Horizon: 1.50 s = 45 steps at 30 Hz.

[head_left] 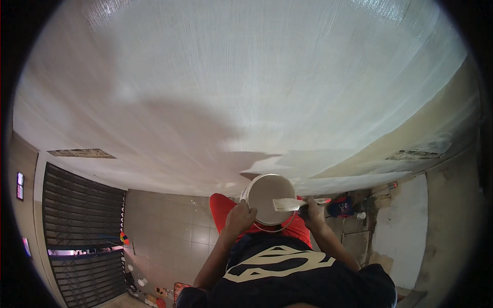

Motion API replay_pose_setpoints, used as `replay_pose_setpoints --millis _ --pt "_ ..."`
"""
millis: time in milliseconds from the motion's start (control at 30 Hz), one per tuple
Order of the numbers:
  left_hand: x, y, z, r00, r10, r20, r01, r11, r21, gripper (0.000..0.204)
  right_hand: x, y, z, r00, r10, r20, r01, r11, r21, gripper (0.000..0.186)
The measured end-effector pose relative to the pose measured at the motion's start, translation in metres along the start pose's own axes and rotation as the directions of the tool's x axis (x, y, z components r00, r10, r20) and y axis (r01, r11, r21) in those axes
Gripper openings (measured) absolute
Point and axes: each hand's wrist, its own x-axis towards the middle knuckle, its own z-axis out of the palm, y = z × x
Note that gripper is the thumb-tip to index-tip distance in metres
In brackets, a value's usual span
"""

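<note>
A white bucket [245,192] with a wire handle is in front of my body, and pale paint appears to be inside it. My left hand [240,216] is closed on the near left side of its rim. In my right hand [314,213] is a paintbrush [286,205], its white-coated bristles pointing left over the bucket's opening. The brush's reddish handle end sticks out to the right. Beyond the bucket stands a broad wall [215,77] coated in streaky white, wet and shiny near the top. A tan, uncoated strip [395,131] runs along its right part.
Low in the wall are two rough recesses, one on the left [82,153] and another on the right [415,154]. A dark slatted shutter [84,205] stands at left. Grey tiles [169,215] cover the floor. To the right are a dark blue container [340,207] and a white panel [403,231].
</note>
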Motion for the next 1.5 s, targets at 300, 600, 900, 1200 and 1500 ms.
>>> replay_pose_setpoints --millis 300,600,900,1200,1500 --pt "0.003 0.007 -0.001 1.000 0.025 0.006 -0.025 1.000 0.017 0.046 0.014 -0.006 -0.010 0.995 0.030 -0.096 -0.038 0.996 -0.081 0.036" --pt "0.005 0.009 -0.004 0.998 -0.019 0.064 0.020 1.000 -0.005 0.047 -0.004 -0.046 0.037 0.953 0.051 -0.297 -0.024 0.995 0.096 0.019" --pt "0.006 0.000 0.003 1.000 -0.005 0.026 0.004 1.000 0.022 0.047 -0.001 -0.048 0.039 0.961 -0.158 -0.228 0.136 0.985 -0.109 0.018" --pt "0.005 0.001 0.001 1.000 0.003 0.016 -0.003 1.000 0.019 0.047 0.018 -0.037 0.039 0.948 -0.236 -0.215 0.201 0.964 -0.174 0.017" --pt "0.007 0.001 0.002 0.999 0.000 0.032 0.000 1.000 0.017 0.047 0.008 -0.050 0.051 0.969 -0.132 -0.211 0.110 0.987 -0.116 0.017"
